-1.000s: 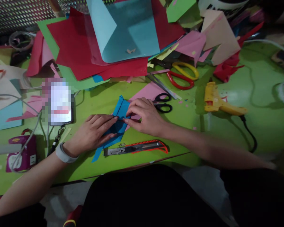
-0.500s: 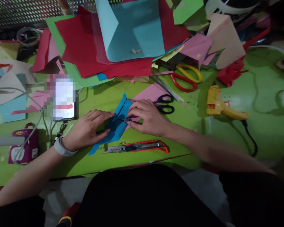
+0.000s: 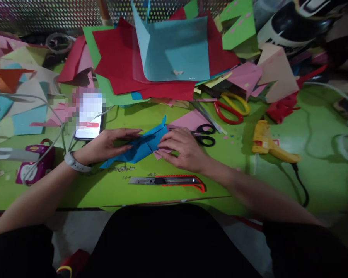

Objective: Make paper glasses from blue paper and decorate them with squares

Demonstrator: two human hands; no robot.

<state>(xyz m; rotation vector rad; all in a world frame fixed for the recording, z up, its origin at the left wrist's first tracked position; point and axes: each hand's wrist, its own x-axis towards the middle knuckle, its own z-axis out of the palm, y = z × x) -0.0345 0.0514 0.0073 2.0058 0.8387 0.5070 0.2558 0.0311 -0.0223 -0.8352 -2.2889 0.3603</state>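
A blue folded paper [image 3: 143, 148] lies slantwise on the green table, with a dark crease or slit across its middle and a narrow strip raised at its far right end. My left hand [image 3: 110, 144] rests at its left part, fingers stretched along the far side and the thumb apart on the near side. At the paper's right end is my right hand [image 3: 185, 148], its fingers bent and touching the edge, the thumb a little apart from them. Just nearer to me lies an orange-edged utility knife [image 3: 168, 180] with its blade out. Black-handled scissors [image 3: 205, 135] sit beyond my right hand.
Coloured paper sheets [image 3: 116, 61] are piled at the back. Red-and-yellow-handled scissors [image 3: 229, 110] and a yellow glue gun [image 3: 262, 141] with a cord lie on the right. A phone [image 3: 89, 116], cables and a purple device [image 3: 36, 164] are on the left.
The blue paper has turned to lie flatter across the table. My left thumb has shifted off its middle, and my right fingers have loosened at its right end. The view has shifted slightly.
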